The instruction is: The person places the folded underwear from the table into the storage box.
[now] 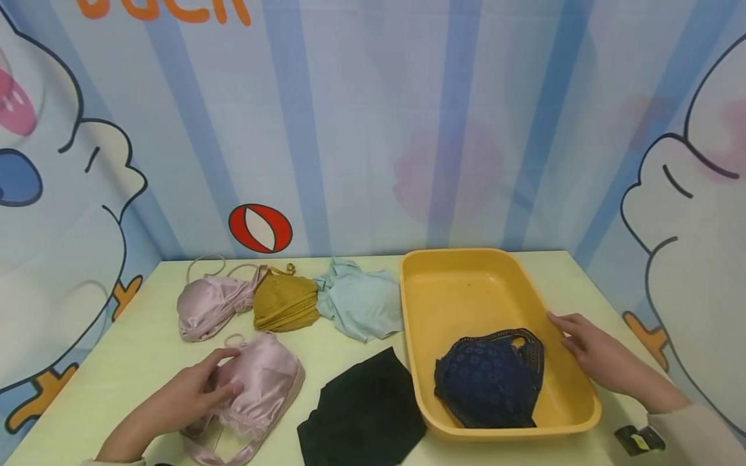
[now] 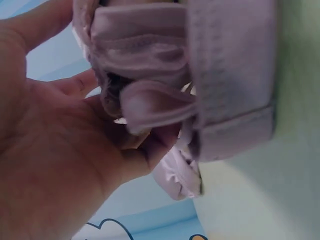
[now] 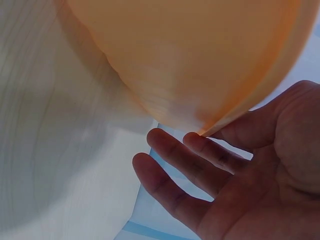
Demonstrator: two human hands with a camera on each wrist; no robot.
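My left hand [image 1: 189, 395] grips a pink satin bra [image 1: 271, 369] at the table's front left, thumb on the near side and fingers at its far edge. In the left wrist view, the bra's band [image 2: 232, 75] and folded straps show close up beside the palm. At the right, my right hand [image 1: 600, 353] pinches the rim of a yellow plastic tub [image 1: 466, 285] between thumb and a fingertip; the other fingers extend below the rim in the right wrist view. Inside the tub lies a navy lace bra [image 1: 489, 378].
Behind the left hand, a second pink bra [image 1: 212, 304], a mustard bra [image 1: 285, 303] and a pale blue garment [image 1: 364, 301] lie in a row. A folded black garment [image 1: 364, 414] lies left of the tub. A printed cloth backdrop [image 1: 373, 129] stands along the table's back edge.
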